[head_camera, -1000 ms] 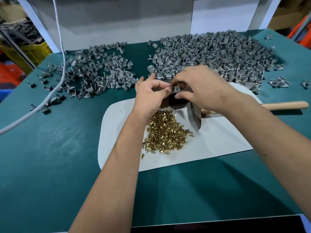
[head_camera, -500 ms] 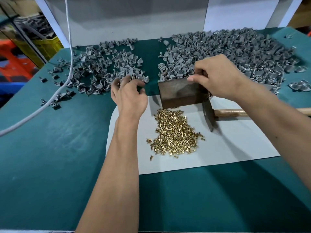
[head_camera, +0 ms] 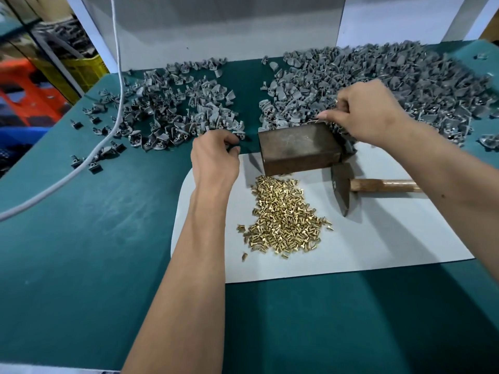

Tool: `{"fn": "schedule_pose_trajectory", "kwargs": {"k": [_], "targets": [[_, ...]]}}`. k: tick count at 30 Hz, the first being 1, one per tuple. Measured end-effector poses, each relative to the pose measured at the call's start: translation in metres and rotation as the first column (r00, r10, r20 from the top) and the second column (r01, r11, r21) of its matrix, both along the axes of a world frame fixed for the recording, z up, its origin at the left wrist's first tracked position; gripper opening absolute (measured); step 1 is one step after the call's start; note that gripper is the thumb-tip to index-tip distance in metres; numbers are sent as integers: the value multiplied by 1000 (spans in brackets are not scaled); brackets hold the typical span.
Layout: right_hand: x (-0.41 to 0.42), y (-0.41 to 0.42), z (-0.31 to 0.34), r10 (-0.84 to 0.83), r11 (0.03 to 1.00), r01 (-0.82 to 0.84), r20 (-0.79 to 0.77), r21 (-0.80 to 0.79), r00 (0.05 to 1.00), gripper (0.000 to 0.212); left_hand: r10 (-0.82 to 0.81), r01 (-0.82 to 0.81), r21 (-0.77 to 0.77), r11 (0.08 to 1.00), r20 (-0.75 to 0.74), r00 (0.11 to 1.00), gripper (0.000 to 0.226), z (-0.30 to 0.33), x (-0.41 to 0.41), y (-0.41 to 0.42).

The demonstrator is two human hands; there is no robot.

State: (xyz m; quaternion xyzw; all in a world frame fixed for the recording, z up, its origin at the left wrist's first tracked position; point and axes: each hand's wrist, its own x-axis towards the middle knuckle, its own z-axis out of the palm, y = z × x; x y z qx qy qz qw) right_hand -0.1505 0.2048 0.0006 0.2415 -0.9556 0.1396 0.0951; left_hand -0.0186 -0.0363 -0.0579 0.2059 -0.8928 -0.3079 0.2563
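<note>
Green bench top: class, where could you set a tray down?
Free: green bench top left of the white paper sheet, below the white cable, and the strip in front of the sheet. Crowded: the rear, under heaps of grey plastic parts.

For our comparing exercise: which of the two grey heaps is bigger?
The right heap, behind the metal block: it spreads far wider and lies denser than the left heap.

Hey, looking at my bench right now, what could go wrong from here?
The right hand pinches at the grey parts crowding the metal block, so loose ones may slide onto its top. The hammer handle runs under that forearm, with its head beside the brass rivets. A nudge could scatter them.
</note>
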Motion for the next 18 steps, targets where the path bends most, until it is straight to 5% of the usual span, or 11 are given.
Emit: {"fn": "schedule_pose_trajectory", "kwargs": {"k": [4, 7, 10, 14, 18], "targets": [[9, -3, 9, -45, 995, 42, -33, -92, 998, 57, 48, -48, 9, 999, -30, 998, 30, 4, 0, 0], [39, -21, 26, 195, 966, -191, 8, -173, 981, 50, 109, -107, 30, 994, -80, 991, 33, 4, 0, -2], [92, -52, 41, 598, 801, -586, 227, -124, 769, 27, 153, -149, 44, 988, -106, 983, 37, 6, 1, -4], [145, -84, 28, 733, 568, -819, 501, -79, 460, 15, 200, -182, 147, 972, -117, 973, 40, 10, 5, -2], [163, -91, 11, 710, 548, -833, 565, -70, 420, 16, 308, -266, 236, 935, -168, 936, 38, 12, 8, -6]]}}
